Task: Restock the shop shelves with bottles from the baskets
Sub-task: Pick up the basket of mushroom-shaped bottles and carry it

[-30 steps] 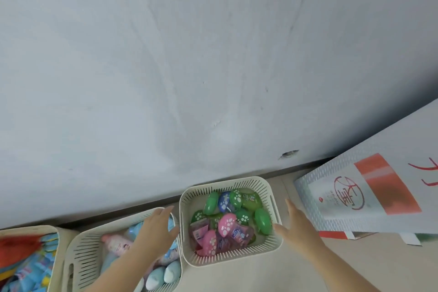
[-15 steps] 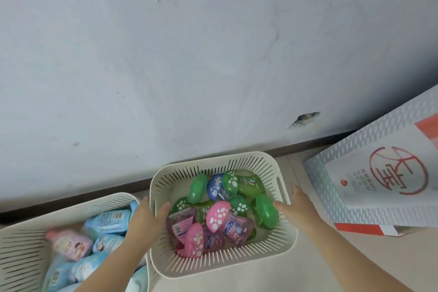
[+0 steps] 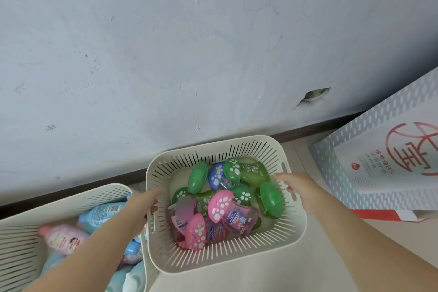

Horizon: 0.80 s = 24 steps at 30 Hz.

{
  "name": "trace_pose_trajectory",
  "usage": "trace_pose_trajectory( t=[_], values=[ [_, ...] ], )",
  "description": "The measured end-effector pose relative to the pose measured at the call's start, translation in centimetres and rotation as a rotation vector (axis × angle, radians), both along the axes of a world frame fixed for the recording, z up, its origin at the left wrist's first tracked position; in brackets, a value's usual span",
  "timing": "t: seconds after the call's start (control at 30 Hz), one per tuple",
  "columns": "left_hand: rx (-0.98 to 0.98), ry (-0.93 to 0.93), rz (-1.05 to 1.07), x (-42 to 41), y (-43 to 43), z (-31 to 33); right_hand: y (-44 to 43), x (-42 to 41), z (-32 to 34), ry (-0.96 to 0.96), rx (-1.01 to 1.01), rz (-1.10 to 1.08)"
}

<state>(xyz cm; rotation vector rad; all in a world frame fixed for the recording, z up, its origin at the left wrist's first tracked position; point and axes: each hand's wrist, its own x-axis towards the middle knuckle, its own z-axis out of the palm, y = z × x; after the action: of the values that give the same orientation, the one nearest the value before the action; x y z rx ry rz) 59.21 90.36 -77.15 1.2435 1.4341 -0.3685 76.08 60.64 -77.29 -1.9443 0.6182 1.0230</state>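
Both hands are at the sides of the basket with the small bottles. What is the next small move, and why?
Probably lift the basket straight up: the left hand and right hand each grip a side handle, and the bottles are still inside.

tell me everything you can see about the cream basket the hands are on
The cream basket looks like plastic, rectangular with rounded corners, slotted walls and a cut-out handle on each side. It sits by the wall, beside a second basket. The left hand grips its left rim, the right hand its right rim. Inside lie small bottles with green, pink and blue paw-print caps.
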Motion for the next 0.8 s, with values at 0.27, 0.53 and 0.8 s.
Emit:
trace_pose_trajectory(
  t=[0.27, 0.53, 0.8],
  values=[
    [-0.053, -0.106, 0.104, -0.4, 0.2, 0.7, -1.6, -0.3, 0.9, 0.031, 0.082, -0.129],
    [-0.053, -0.198, 0.132, -0.8, -0.9, 8.6, -3.2, -1.7, 8.6, 0.011, 0.17, -0.248],
    [-0.132, -0.22, 0.054, -1.0, -2.3, 21.7, -7.0, -2.9, 21.1, 0.049, 0.165, -0.356]
  ],
)
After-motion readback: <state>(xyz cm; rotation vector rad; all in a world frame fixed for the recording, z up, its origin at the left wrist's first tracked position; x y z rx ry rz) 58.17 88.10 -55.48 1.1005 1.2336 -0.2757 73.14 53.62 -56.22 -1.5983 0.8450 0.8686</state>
